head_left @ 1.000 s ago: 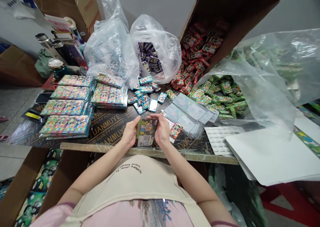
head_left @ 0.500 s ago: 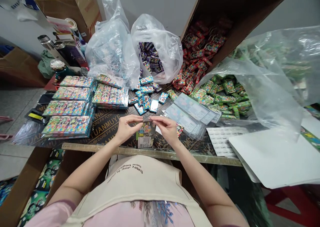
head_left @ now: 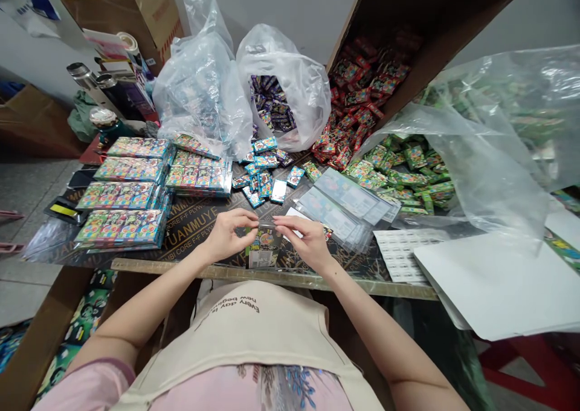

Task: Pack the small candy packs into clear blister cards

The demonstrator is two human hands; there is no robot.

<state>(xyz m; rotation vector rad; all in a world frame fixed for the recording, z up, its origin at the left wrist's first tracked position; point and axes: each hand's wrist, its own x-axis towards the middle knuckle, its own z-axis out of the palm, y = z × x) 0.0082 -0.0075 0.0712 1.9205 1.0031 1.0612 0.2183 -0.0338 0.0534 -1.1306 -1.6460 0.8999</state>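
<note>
A clear plastic packet (head_left: 263, 249) with a dark, colourful printed card inside stands near the table's front edge. My left hand (head_left: 232, 234) pinches its top left edge between thumb and fingers. On the other side, my right hand (head_left: 308, 237) pinches the top right edge. Just beyond the hands lie several small blue boxes (head_left: 265, 184). Flat clear printed sleeves (head_left: 335, 211) are spread right of my right hand, and a small red box (head_left: 327, 233) is partly hidden behind that hand.
Stacks of filled packets (head_left: 120, 196) stand at the left. Along the back are plastic bags, one with purple boxes (head_left: 272, 103), and a carton of red boxes (head_left: 362, 90). Green boxes (head_left: 408, 169) spill at the right, near a sticker sheet (head_left: 405, 254) and white boards (head_left: 493, 284).
My hands have shifted from the packet's sides to its top edge, with fingertips now pinching there. Over the last half second the hands have barely moved.
</note>
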